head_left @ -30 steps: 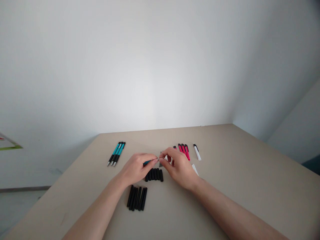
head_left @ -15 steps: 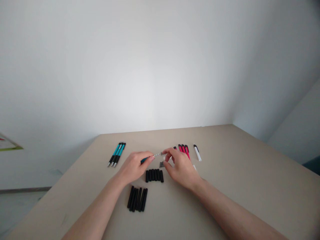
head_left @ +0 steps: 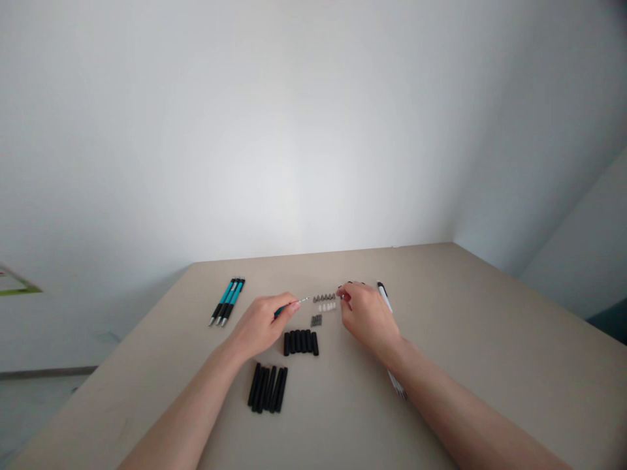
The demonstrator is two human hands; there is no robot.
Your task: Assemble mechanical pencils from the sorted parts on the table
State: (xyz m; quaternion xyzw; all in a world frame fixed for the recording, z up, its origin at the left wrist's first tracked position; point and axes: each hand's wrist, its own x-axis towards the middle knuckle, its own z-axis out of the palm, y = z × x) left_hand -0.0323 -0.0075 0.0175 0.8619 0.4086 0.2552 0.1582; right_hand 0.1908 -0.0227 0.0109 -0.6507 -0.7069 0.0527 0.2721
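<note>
My left hand (head_left: 267,323) pinches a teal pen barrel (head_left: 280,311). A thin refill with a spring-like tip (head_left: 304,299) sticks out of the barrel to the right. My right hand (head_left: 365,313) is at the right end of a row of small metal cone tips (head_left: 324,298), its thumb and forefinger closed together. Whatever lies between those fingertips is too small to make out. Just below the cones are several small white plastic pieces (head_left: 326,307), and under them a cluster of small springs (head_left: 316,320).
Several short black grips (head_left: 300,343) lie nearer me, with longer black tubes (head_left: 267,388) below them. Teal pens (head_left: 228,301) rest at the left. A white pen (head_left: 383,292) lies at the right. Thin white sticks (head_left: 396,385) show partly under my right forearm. A wall stands behind the table.
My right hand has moved right, away from the refill tip, uncovering the cones and white pieces and hiding the pink pens. My left hand stays nearly still with the barrel.
</note>
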